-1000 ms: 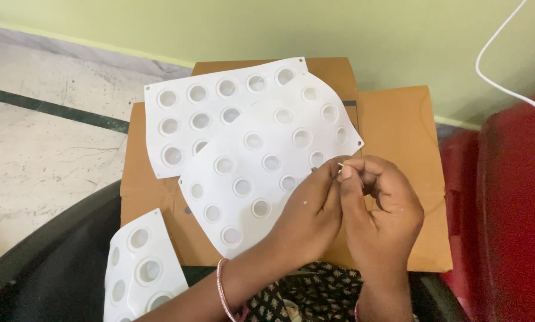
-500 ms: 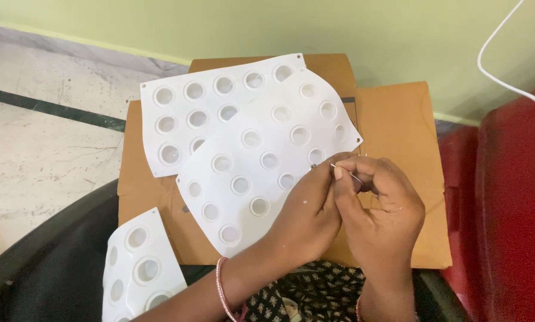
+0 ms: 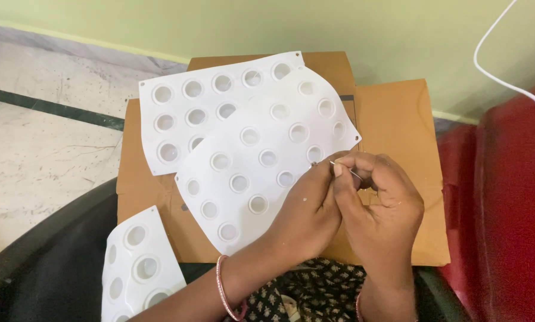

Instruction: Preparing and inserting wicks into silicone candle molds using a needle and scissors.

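Note:
My left hand (image 3: pixel 306 214) and my right hand (image 3: pixel 379 206) meet over the right edge of a white sheet with round moulded cups (image 3: pixel 261 161). My right fingers pinch a thin metal needle (image 3: pixel 346 169). My left fingertips close on something tiny next to the needle's tip; what it is cannot be made out. A second white cupped sheet (image 3: pixel 202 104) lies under the first, further back. Both rest on a flattened brown cardboard box (image 3: pixel 398 125).
A third white cupped sheet (image 3: pixel 139 268) lies at the lower left on a dark curved surface (image 3: pixel 59 262). A red cushion or seat (image 3: pixel 506 203) fills the right side. A white cable (image 3: pixel 494 74) hangs against the green wall. Marble floor (image 3: pixel 35 143) lies to the left.
My hands stay together at the sheet's edge; the needle, barely showing a second ago, now shows as a longer thin line between my fingers. The view has shifted slightly.

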